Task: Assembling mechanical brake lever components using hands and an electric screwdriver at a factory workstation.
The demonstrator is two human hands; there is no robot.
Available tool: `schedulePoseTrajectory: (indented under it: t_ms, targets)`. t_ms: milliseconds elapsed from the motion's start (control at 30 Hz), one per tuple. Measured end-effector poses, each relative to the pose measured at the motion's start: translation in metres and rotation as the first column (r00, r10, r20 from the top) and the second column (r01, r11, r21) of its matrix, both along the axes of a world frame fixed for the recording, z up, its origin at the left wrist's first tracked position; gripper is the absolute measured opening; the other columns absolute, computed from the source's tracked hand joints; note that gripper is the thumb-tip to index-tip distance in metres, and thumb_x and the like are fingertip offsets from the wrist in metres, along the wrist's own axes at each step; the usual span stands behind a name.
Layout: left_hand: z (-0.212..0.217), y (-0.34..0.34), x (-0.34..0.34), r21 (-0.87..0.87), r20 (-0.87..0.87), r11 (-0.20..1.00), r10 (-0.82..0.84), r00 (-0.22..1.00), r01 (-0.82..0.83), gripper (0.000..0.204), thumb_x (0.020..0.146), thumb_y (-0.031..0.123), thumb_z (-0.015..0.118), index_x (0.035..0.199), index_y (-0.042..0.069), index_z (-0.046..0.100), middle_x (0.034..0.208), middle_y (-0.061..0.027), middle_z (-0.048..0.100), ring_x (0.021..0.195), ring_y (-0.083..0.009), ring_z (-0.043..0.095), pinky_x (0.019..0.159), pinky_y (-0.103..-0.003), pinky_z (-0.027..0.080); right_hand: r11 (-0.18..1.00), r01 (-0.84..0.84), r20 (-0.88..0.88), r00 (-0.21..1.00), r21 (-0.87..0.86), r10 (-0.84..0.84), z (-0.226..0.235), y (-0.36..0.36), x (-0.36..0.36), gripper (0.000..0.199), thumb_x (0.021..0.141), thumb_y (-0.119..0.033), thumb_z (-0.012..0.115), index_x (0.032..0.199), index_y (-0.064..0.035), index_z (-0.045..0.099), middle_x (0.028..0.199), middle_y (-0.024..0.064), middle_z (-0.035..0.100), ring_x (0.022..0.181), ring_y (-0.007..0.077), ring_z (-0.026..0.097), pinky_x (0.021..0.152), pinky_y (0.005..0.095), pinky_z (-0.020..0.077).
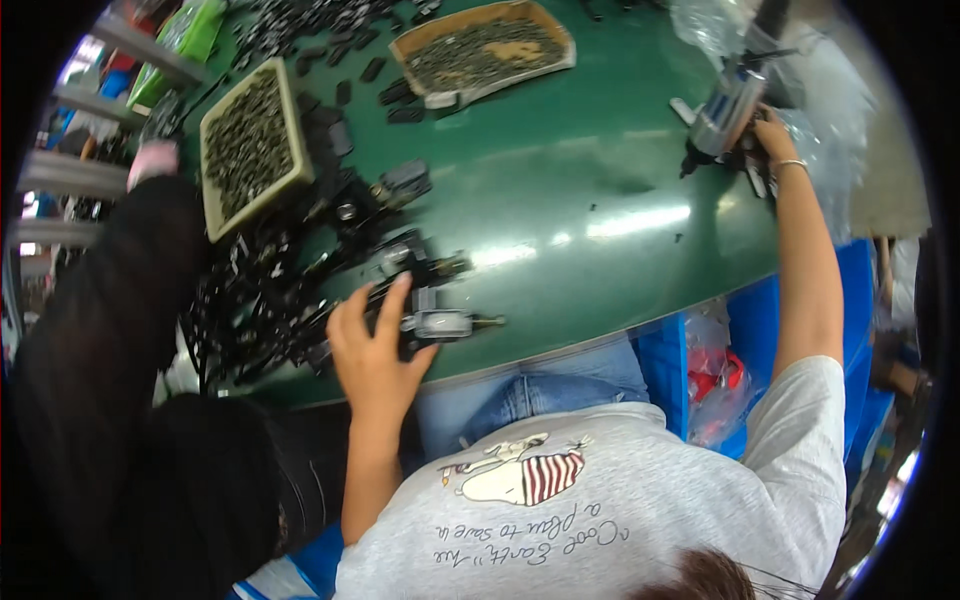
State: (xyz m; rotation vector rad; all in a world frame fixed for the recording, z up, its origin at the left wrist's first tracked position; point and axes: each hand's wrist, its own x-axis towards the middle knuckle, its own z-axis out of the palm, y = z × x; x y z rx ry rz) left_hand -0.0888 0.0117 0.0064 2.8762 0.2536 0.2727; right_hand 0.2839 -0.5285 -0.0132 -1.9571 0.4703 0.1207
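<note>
My left hand [375, 345] lies over black assemblies at the near edge of the green table. Its fingers are spread, and a grey-and-black part with a metal pin [443, 323] sits beside the thumb and index finger. A heap of black parts with cables [265, 310] spreads to the left of this hand. At the far right, my right hand [778, 138] reaches to small metal pieces [752, 172]. A hanging electric screwdriver [725, 115] is just left of that hand, and its fingertips are partly hidden, so their grip does not show.
A cream bin of small metal parts [293, 130] stands at left, with a shallow cardboard tray [480, 95] of similar pieces at the back. Loose black parts [300, 30] lie behind. At left is a co-worker's dark sleeve [100, 300]. Blue bins [665, 365] hang below the table's right edge.
</note>
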Motion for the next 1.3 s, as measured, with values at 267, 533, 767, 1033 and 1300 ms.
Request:
schedulePoseTrajectory:
  t_ms: [267,533,767,1033,1300]
  targets:
    - [-0.013,-0.083,0.038,-0.197,0.069,0.952,-0.223,0.972,0.232,0.093,0.059,0.032,0.088,0.143,0.028,0.049,0.129,-0.0139,0.051,0.112,-0.0356,0.052,0.092,-0.043,0.049,0.673,-0.062,0.256,0.896,-0.737,0.363,-0.003,-0.017,0.025,0.054,0.084,-0.020,0.071,0.135,-0.0113,0.056,0.112,0.0083,0.067,0.102,0.0197,0.062,0.087,0.0307,0.0489]
    - [0.006,-0.114,0.089,-0.273,0.096,0.909,-0.300,0.949,0.315,0.077,0.073,0.036,0.081,0.141,0.019,0.051,0.131,-0.0147,0.053,0.114,-0.0353,0.054,0.088,-0.044,0.049,0.822,-0.479,0.253,0.792,-0.306,0.556,0.053,0.145,-0.158,0.024,0.087,-0.014,0.070,0.108,-0.0041,0.067,0.104,0.0073,0.065,0.099,0.0182,0.061,0.084,0.0301,0.0472]
    - [0.020,-0.011,0.090,-0.133,0.178,0.970,-0.177,0.968,0.202,0.048,0.083,0.024,0.074,0.126,0.012,0.059,0.121,-0.0109,0.061,0.110,-0.0316,0.059,0.092,-0.046,0.046,0.663,-0.528,0.400,0.533,-0.532,0.746,0.058,0.220,-0.207,0.034,0.082,-0.021,0.077,0.112,-0.0081,0.066,0.102,0.0053,0.065,0.094,0.0216,0.061,0.083,0.0350,0.0487]
    - [0.017,0.014,0.080,-0.249,0.021,0.968,0.049,0.999,-0.042,0.041,0.077,0.007,0.076,0.115,0.009,0.062,0.119,-0.0080,0.059,0.100,-0.0302,0.063,0.085,-0.043,0.050,0.689,-0.712,0.118,0.679,-0.134,0.725,0.043,0.259,-0.147,0.046,0.075,-0.005,0.076,0.119,-0.0045,0.063,0.116,0.0064,0.063,0.101,0.0209,0.060,0.091,0.0341,0.0483]
    - [0.006,0.014,0.095,-0.480,0.017,0.877,0.009,1.000,0.000,0.042,0.073,-0.001,0.076,0.112,0.007,0.061,0.113,-0.0072,0.055,0.098,-0.0260,0.061,0.082,-0.034,0.050,0.582,-0.787,0.322,0.507,-0.205,0.799,0.021,0.224,-0.157,0.051,0.074,-0.005,0.077,0.123,-0.0085,0.063,0.121,0.0099,0.062,0.113,0.0227,0.057,0.099,0.0354,0.0448]
